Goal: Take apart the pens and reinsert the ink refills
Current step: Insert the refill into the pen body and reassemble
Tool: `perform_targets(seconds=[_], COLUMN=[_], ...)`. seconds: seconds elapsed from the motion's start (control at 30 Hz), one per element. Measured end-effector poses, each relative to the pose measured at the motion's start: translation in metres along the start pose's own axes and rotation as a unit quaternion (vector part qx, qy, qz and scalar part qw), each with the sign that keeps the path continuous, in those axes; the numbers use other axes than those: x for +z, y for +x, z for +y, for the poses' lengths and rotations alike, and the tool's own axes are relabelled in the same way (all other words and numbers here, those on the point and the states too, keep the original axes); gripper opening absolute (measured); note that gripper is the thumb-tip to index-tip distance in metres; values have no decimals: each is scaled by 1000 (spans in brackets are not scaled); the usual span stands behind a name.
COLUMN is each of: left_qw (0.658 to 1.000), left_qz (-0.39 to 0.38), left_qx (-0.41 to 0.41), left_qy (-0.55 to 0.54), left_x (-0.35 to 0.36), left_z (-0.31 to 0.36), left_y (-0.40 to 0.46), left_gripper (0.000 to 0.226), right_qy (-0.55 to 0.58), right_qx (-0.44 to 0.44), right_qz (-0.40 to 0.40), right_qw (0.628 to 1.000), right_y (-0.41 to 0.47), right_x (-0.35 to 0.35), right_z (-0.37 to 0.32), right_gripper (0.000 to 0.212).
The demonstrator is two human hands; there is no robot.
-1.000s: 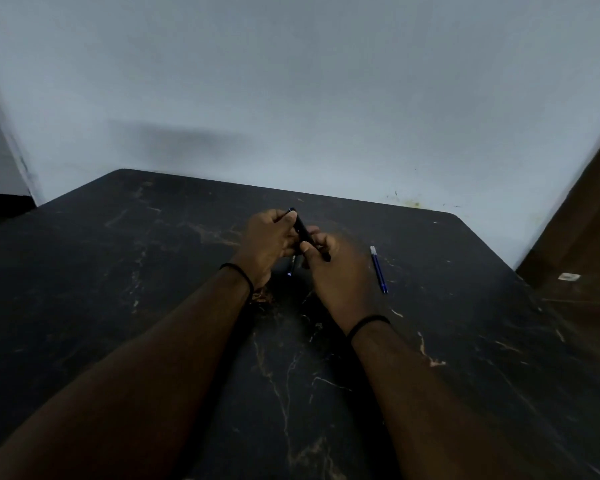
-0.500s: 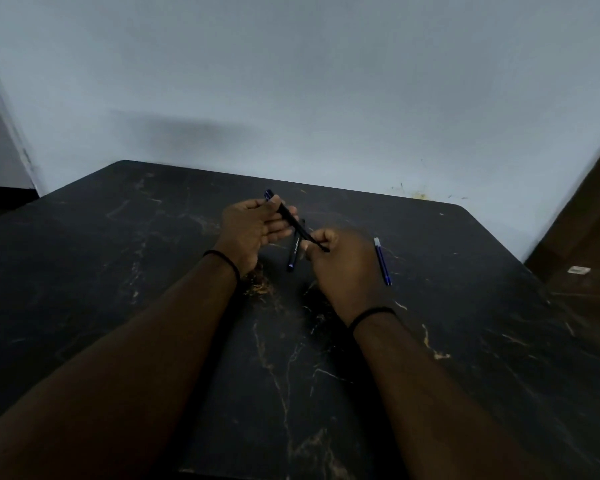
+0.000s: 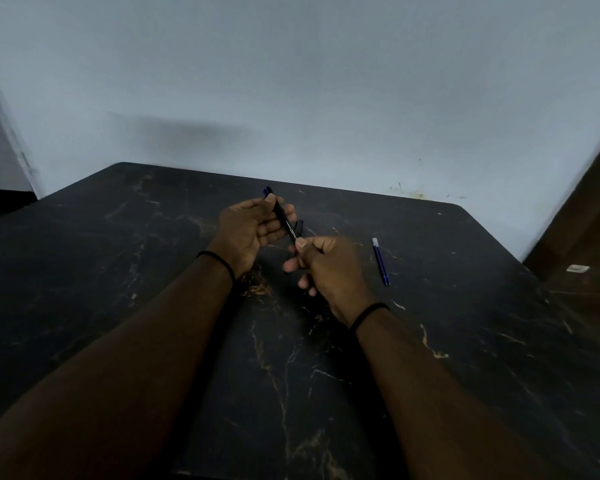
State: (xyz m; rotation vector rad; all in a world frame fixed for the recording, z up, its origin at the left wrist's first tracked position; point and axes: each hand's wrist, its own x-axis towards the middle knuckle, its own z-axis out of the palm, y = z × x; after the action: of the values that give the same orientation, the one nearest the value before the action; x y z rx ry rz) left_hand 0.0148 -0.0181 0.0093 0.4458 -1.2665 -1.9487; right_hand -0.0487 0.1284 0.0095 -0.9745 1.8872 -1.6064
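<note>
Clearly pinched at its near end between right hand (image 3: 329, 268) thumb and forefinger: slim black plastic pen barrel with white lettering (image 3: 284, 221), slanting up and away to a blue far tip. Cradled loosely along its far half by left hand (image 3: 250, 233), fingers curled but slack. Risks, judged from this: too hard a tug, with loose parts dropping onto dark marbled tabletop (image 3: 118, 271) and vanishing against it. Just right of the pen, a small dark piece (image 3: 299, 226), identity unclear. Farther right, apart on the table, thin blue ink refill with white end (image 3: 380, 260), round and liable to roll if nudged.
</note>
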Motion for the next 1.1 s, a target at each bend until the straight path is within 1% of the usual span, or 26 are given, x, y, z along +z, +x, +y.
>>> perform_targets(seconds=[0.13,0.23,0.33,0.47,0.57,0.73,0.87,0.93,1.1], left_qw=[1000,1000,1000,999,999,999,1000,999,999], left_qz=[0,6,8,1,-10,-18,-30,-33,-20], left_qx=[3,5,8,6,8,9,3,3,4], left_qy=[9,14,17,31,43,37,-4,-7,37], left_x=[-1,-1,-1,-1,0,0,0,-1,-1], left_z=[-2,-2,-2,-2,-2,-2,-1,-1,-5], left_y=[1,1,0,0,1,1,2,2,2], left_gripper=[17,17,18,21,23,19,18,18,22], right_qy=[-63,-127,-155,-165,-164,-164,-125,-112,-119], right_qx=[-19,-45,-70,-83,-88,-84,-70,-67,-76], right_qz=[22,45,60,81,101,101,90,91,91], right_qw=[998,990,984,979,977,978,986,987,986], right_y=[2,3,2,1,-1,0,2,3,1], right_x=[2,4,4,0,-3,-4,-5,-4,-2], right_z=[3,5,6,6,5,3,4,5,6], right_gripper=[24,19,19,23,20,16,28,29,20])
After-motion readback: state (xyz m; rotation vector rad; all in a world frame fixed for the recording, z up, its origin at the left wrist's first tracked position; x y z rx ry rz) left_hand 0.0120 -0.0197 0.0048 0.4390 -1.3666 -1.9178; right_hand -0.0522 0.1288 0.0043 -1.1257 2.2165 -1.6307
